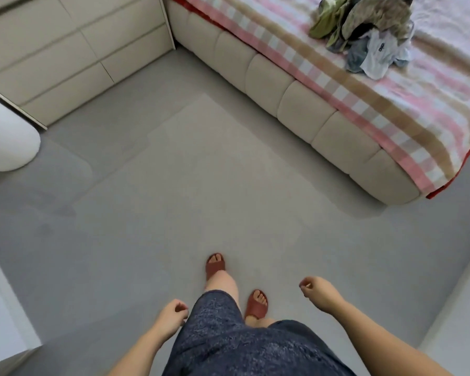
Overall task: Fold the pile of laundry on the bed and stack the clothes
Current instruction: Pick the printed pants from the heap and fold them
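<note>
The laundry pile (pixel 364 36) at upper right is soft, crumpled cloth; the blanket (pixel 391 109) under it is fuzzy woven fabric. The bed base (pixel 296 101) has matt padded upholstery. The floor (pixel 174 185) is smooth with a faint sheen, the drawer fronts (pixel 65 50) at upper left smooth and matt. The shorts (pixel 242 343) are flecked knit.

Left hand (pixel 173 314) and right hand (pixel 319 293) hang loosely curled, holding nothing.

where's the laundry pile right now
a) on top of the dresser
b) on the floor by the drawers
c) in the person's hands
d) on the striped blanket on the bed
d: the laundry pile lies unfolded on the striped blanket of the bed, while the left hand and right hand hang loosely curled and hold nothing.
</note>
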Tool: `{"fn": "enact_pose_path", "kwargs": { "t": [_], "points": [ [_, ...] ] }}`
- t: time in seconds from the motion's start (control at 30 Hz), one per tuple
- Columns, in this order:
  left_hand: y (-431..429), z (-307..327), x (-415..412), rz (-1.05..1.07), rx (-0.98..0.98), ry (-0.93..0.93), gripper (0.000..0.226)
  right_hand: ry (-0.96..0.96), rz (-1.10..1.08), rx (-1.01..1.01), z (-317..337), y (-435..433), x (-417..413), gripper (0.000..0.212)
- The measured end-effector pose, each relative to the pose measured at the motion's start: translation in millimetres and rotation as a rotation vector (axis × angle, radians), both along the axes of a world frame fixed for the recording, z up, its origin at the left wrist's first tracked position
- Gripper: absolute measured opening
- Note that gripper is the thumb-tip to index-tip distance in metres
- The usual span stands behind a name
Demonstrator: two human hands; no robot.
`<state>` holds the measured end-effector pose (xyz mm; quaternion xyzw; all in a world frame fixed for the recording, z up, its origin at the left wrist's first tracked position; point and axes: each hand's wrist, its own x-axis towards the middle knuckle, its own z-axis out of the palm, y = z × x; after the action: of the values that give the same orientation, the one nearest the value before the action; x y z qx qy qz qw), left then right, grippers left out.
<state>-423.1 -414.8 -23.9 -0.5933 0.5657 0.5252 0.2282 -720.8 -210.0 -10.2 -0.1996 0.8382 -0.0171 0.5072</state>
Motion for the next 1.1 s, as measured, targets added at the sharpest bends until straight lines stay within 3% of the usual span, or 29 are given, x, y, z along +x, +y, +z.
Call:
{"fn": "enact_pose_path", "kwargs": {
  "t": [0.23, 0.47, 0.87, 1.1],
  "points": [
    [-109.2, -8.9, -60.1, -0.018, 0.003, -0.006, 0.014, -0.003, -0.011, -0.132, -2.4, -138.2, -44.3, 0.025],
    [-250.2, 2.3, -140.6, -0.127, -0.044, 0.008, 0.018, -0.013, -0.056, -0.047, -5.7, -223.6, -83.8, 0.025],
    [-353.9, 9.3, -351.5, -0.232, -0.017, 0.159, 0.015, -0.028, -0.242, 0.066, -12.9, -264.2, -202.9, 0.012],
    [-381.1, 7.4, -460.2, -0.223, -0.015, 0.151, 0.024, -0.040, -0.247, 0.105, -13.8, -284.9, -316.8, 0.024]
  ]
}}
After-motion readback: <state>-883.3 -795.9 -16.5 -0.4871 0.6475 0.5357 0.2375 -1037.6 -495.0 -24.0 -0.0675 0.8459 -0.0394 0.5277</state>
